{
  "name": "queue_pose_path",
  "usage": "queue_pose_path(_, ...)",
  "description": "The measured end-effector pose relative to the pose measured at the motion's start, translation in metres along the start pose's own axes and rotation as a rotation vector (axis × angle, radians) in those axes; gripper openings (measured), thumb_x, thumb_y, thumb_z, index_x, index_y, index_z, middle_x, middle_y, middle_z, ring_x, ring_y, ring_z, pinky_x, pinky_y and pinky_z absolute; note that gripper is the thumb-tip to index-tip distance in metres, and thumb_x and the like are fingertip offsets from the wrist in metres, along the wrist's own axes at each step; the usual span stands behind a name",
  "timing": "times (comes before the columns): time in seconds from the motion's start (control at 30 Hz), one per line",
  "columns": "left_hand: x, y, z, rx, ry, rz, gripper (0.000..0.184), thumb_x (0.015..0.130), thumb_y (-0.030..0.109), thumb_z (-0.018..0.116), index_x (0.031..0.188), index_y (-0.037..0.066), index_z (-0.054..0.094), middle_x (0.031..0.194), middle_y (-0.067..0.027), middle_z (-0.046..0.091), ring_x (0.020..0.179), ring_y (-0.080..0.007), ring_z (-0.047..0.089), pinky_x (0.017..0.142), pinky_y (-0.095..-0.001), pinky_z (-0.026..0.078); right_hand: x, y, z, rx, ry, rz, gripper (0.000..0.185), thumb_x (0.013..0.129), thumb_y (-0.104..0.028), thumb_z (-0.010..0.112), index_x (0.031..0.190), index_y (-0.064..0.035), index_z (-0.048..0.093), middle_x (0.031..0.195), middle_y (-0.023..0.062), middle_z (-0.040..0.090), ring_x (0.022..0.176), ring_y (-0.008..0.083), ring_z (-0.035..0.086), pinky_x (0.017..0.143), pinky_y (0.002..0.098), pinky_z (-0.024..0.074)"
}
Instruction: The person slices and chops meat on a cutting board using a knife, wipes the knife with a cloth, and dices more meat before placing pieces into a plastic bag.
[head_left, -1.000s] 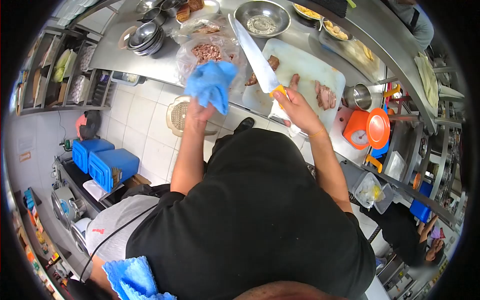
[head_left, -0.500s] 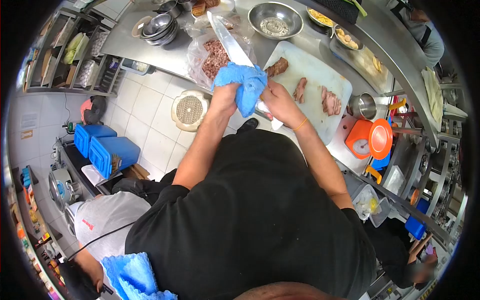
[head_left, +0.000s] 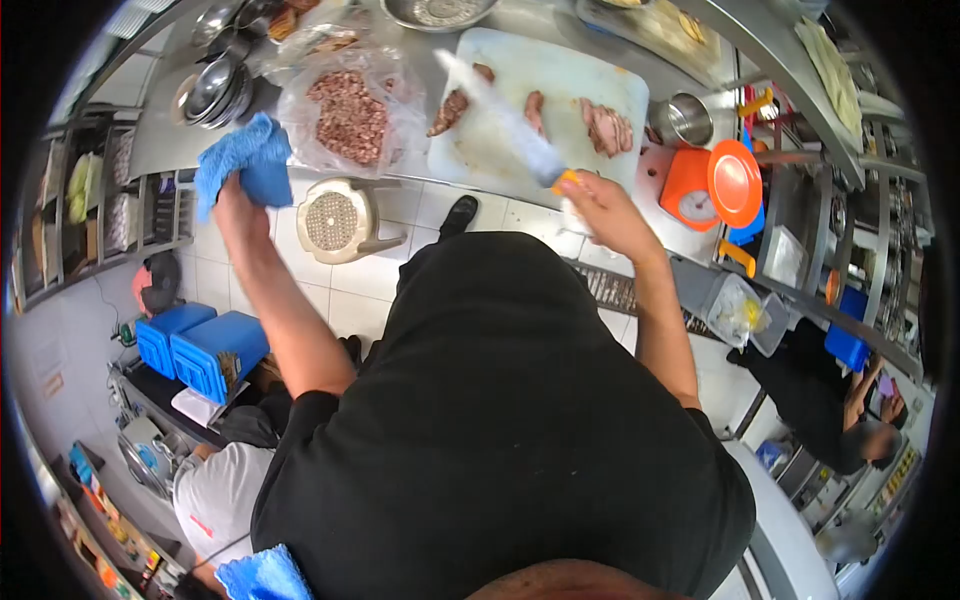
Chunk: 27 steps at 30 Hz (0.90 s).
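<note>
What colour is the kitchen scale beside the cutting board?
Orange, showing best in the head view.

1 long knife [head_left: 505,125], its motion-blurred blade apparently clean, slanted over the pale cutting board [head_left: 575,65] from the right hand [head_left: 612,212]. 1 crumpled blue cloth [head_left: 248,160] bunched in the left hand [head_left: 243,208].

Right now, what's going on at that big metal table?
Someone in black has a big knife in their right hand, its blade over a cutting board with pieces of meat on it. Their left hand holds a blue cloth, away from the knife. Beside the board, chopped meat sits in a clear plastic bag.
</note>
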<state>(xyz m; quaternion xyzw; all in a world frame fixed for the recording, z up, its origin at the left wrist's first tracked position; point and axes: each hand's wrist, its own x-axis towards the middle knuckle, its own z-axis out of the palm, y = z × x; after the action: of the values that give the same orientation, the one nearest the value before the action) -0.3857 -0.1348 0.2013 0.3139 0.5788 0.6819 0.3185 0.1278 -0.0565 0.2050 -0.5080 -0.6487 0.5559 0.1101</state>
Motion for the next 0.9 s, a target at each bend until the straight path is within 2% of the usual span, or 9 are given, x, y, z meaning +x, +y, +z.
queue_pose_path(0.07, -0.016, 0.001, 0.002, 0.14, -0.143, -0.033, 0.025, 0.107, 0.018, 0.057, 0.123, 0.004, 0.071, 0.126, -0.0087, 0.072, 0.114, -0.0213, 0.069, 0.098, -0.0384, 0.056, -0.022, 0.026, -0.022, 0.022, 0.146, 0.128, 0.044, 0.109, -0.047, 0.06, 0.108, -0.0045, 0.071, 0.07, 0.0018, 0.055, 0.056, 0.0097, 0.047, 0.051, 0.0312, 0.042)
queue_pose_path(0.17, -0.047, -0.031, 0.03, 0.338, -0.207, -0.104, 0.023, 0.106, 0.017, 0.06, 0.123, 0.005, 0.071, 0.123, -0.0061, 0.071, 0.113, -0.0172, 0.066, 0.098, -0.0351, 0.053, -0.046, 0.07, -0.04, 0.04, 0.29, 0.218, 0.042, 0.109, -0.044, 0.061, 0.111, -0.0034, 0.07, 0.068, 0.0014, 0.055, 0.054, 0.0099, 0.049, 0.048, 0.0321, 0.0428)
queue_pose_path(0.23, -0.065, -0.066, 0.056, 0.258, -0.162, -0.253, 0.024, 0.106, 0.015, 0.06, 0.126, 0.004, 0.069, 0.123, -0.0052, 0.07, 0.113, -0.0159, 0.064, 0.101, -0.0346, 0.051, -0.058, 0.085, -0.038, 0.031, 0.321, 0.273, 0.042, 0.109, -0.043, 0.06, 0.111, -0.0026, 0.07, 0.069, 0.0026, 0.057, 0.055, 0.0103, 0.052, 0.049, 0.0325, 0.0435)
queue_pose_path(0.27, -0.072, -0.063, 0.078, 0.212, -0.296, -0.301, 0.028, 0.105, 0.013, 0.061, 0.132, 0.004, 0.066, 0.126, -0.0065, 0.069, 0.116, -0.0177, 0.064, 0.104, -0.0361, 0.05, -0.065, 0.092, -0.038, 0.025, 0.339, 0.301, 0.042, 0.109, -0.043, 0.06, 0.111, -0.0022, 0.071, 0.07, 0.0032, 0.058, 0.056, 0.0105, 0.054, 0.049, 0.0327, 0.0439)
queue_pose_path(0.37, -0.085, -0.1, 0.103, 0.093, -0.379, -0.436, 0.033, 0.104, 0.01, 0.064, 0.135, 0.003, 0.064, 0.129, -0.008, 0.069, 0.12, -0.0192, 0.064, 0.107, -0.0373, 0.049, -0.071, 0.136, -0.023, -0.052, 0.329, 0.213, 0.048, 0.109, -0.046, 0.057, 0.11, -0.0003, 0.07, 0.072, 0.0089, 0.064, 0.054, 0.0157, 0.058, 0.051, 0.0333, 0.0464)
queue_pose_path(0.47, -0.093, -0.094, 0.131, 0.162, -0.447, -0.467, 0.035, 0.102, 0.011, 0.066, 0.136, 0.002, 0.065, 0.131, -0.0091, 0.069, 0.122, -0.0203, 0.064, 0.107, -0.0379, 0.05, -0.067, 0.151, -0.003, 0.081, 0.334, 0.236, 0.049, 0.109, -0.048, 0.056, 0.108, -0.0006, 0.069, 0.073, 0.0106, 0.066, 0.053, 0.0183, 0.061, 0.049, 0.0333, 0.0466)
queue_pose_path(0.57, -0.098, -0.09, 0.145, 0.208, -0.466, -0.466, 0.035, 0.101, 0.012, 0.067, 0.136, 0.002, 0.065, 0.131, -0.0088, 0.069, 0.122, -0.0199, 0.064, 0.107, -0.0376, 0.05, -0.06, 0.138, 0.005, 0.213, 0.294, 0.356, 0.049, 0.109, -0.048, 0.056, 0.109, -0.0011, 0.07, 0.072, 0.0105, 0.065, 0.051, 0.0186, 0.062, 0.047, 0.0336, 0.0466)
queue_pose_path(0.8, -0.111, -0.075, 0.15, 0.291, -0.488, -0.444, 0.033, 0.1, 0.013, 0.069, 0.131, 0.004, 0.068, 0.126, -0.0068, 0.071, 0.117, -0.0181, 0.066, 0.104, -0.0367, 0.052, -0.046, 0.131, 0.007, 0.24, 0.248, 0.306, 0.051, 0.109, -0.048, 0.056, 0.107, 0.0013, 0.068, 0.069, 0.0078, 0.062, 0.047, 0.0166, 0.058, 0.045, 0.034, 0.046)
queue_pose_path(0.9, -0.114, -0.071, 0.15, 0.33, -0.479, -0.431, 0.031, 0.1, 0.013, 0.069, 0.13, 0.004, 0.068, 0.125, -0.0067, 0.072, 0.116, -0.0185, 0.067, 0.103, -0.0369, 0.053, -0.041, 0.13, 0.009, 0.251, 0.204, 0.364, 0.046, 0.111, -0.045, 0.055, 0.115, -0.0018, 0.069, 0.074, 0.0027, 0.06, 0.052, 0.0111, 0.055, 0.044, 0.0297, 0.044)
